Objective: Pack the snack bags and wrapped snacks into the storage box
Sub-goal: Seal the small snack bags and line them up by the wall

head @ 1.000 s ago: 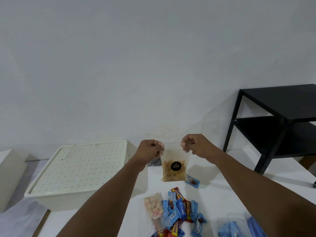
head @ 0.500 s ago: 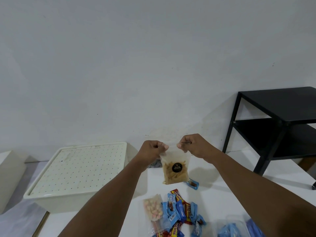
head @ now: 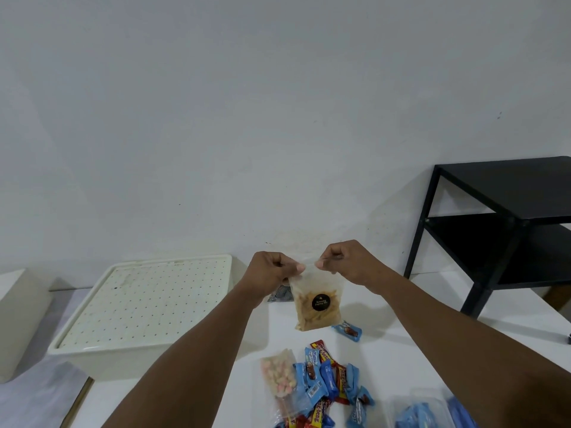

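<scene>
two pinches share one load: the left grip (head: 272,274) and right grip (head: 347,264) each nip the top edge of the chip bag (head: 315,304), probably to press its seal closed. it hangs above the desk (head: 386,350), long axis vertical, mouth up, label toward the camera. the storage box (head: 139,304) sits at left, lidded.

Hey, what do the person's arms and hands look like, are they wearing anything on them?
The left hand and right hand are bare, with no gloves. The left forearm and right forearm are bare too: no sleeve, watch or band in view.
</scene>
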Available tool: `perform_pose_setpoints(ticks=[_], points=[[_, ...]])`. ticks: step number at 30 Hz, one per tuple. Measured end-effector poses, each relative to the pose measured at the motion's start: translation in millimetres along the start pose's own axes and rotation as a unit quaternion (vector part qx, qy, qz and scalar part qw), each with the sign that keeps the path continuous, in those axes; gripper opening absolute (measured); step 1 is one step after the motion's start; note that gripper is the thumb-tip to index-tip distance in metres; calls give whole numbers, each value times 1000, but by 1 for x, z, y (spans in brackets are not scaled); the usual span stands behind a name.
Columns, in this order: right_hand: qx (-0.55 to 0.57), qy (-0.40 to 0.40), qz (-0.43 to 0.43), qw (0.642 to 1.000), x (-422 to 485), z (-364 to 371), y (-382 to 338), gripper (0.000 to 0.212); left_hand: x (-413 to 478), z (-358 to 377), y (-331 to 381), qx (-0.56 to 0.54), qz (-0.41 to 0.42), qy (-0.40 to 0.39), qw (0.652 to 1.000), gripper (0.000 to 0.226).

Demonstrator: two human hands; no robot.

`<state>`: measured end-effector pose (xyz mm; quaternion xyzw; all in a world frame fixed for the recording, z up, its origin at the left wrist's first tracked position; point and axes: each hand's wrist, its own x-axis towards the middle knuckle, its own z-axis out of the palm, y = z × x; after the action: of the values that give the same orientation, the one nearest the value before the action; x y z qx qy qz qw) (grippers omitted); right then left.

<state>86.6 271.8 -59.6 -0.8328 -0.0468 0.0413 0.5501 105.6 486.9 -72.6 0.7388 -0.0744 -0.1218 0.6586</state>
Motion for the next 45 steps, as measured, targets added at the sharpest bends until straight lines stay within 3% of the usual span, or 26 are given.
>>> perform_pose_setpoints(ticks=[6, 12, 22, 30, 36, 41, 45], points=[[-2, 7, 1, 1000, 2, -2, -2, 19, -3, -7, -3, -63, -30, -21, 997, 19], [46, 31, 28, 998, -1, -1, 0, 19, 2, -3, -2, -17, 2, 1, 1000, 17], [38, 34, 19, 999, -1, 0, 4, 18, 1, 12, -3, 17, -15, -50, 998, 24], [63, 38, 45, 996, -11, -13, 13, 15, 7, 14, -5, 32, 17, 6, 999, 15], [26, 38, 30, 998, -16, -16, 14, 19, 3, 24, -1, 64, -30, -62, 996, 26], [94, 45, 38, 994, -18, -14, 19, 22, 8, 31, 1, 101, 4, -27, 994, 19], [184, 71, 46, 979, -18, -14, 30, 22, 3, 37, -2, 45, -24, -35, 998, 28]])
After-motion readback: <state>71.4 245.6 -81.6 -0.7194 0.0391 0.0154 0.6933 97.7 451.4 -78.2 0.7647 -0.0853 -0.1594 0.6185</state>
